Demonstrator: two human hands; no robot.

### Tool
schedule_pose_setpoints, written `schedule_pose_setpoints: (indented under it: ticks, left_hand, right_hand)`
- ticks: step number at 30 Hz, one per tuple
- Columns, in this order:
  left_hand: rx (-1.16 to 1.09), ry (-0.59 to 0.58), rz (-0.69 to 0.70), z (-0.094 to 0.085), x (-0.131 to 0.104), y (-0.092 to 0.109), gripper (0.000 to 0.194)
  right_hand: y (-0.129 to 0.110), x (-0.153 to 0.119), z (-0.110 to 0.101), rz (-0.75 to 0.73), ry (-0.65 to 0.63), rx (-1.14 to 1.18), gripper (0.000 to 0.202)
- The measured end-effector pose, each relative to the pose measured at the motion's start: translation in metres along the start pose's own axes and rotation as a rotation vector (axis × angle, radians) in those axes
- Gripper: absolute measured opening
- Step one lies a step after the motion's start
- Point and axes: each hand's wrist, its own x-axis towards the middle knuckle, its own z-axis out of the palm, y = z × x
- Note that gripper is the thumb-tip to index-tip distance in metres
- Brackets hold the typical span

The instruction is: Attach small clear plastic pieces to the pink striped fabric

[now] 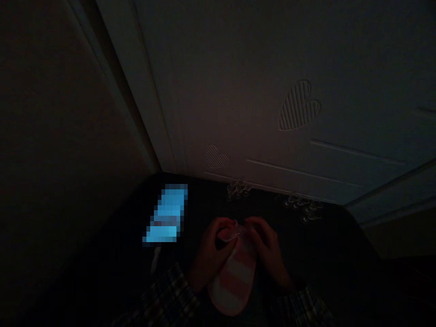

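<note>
In dim light I hold a pink-and-white striped, sole-shaped item (pixel 235 284), its broad rounded end toward me. My left hand (pixel 213 252) pinches the far left edge, where a pink flap stands up. On the far right edge my right hand (pixel 269 243) is closed, fingers curled over the top. A small clear, shiny piece (pixel 243 229) lies between the fingertips of both hands. It is too dark to make out its shape, or exactly which fingers grip it.
A lit phone (pixel 166 213), its screen blurred, lies to the left with a white cable (pixel 155 260) at its near end. Two clusters of small clear pieces, one left (pixel 239 188) and one right (pixel 304 205), sit at the dark table's back edge. Behind rises a pale panel (pixel 252 104) with embossed hearts.
</note>
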Motion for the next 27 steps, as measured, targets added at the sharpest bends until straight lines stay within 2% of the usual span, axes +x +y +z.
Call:
schedule_pose_setpoints:
  ticks: [6,10,13,19,27]
  left_hand:
    - [-0.001,-0.012,-0.024,0.0,0.0,-0.001,0.027]
    - [-0.04,0.021,-0.053,-0.001,0.001,-0.001,0.029]
    - [-0.074,0.059,-0.065,-0.002,0.001,0.0,0.031]
    - [-0.245,0.103,-0.115,-0.003,0.002,0.003,0.04]
    - [-0.31,0.127,-0.135,-0.006,0.004,0.01,0.036]
  right_hand:
    - [0.001,0.0,0.001,0.002,0.006,-0.001,0.019]
    - [0.0,0.0,0.002,0.007,0.018,-0.029,0.018]
    - [-0.002,-0.001,0.003,0.001,-0.017,-0.082,0.015]
    - [-0.003,-0.004,0.005,-0.116,-0.143,-0.207,0.012]
    - [-0.005,-0.005,0.003,-0.177,-0.166,-0.252,0.014]
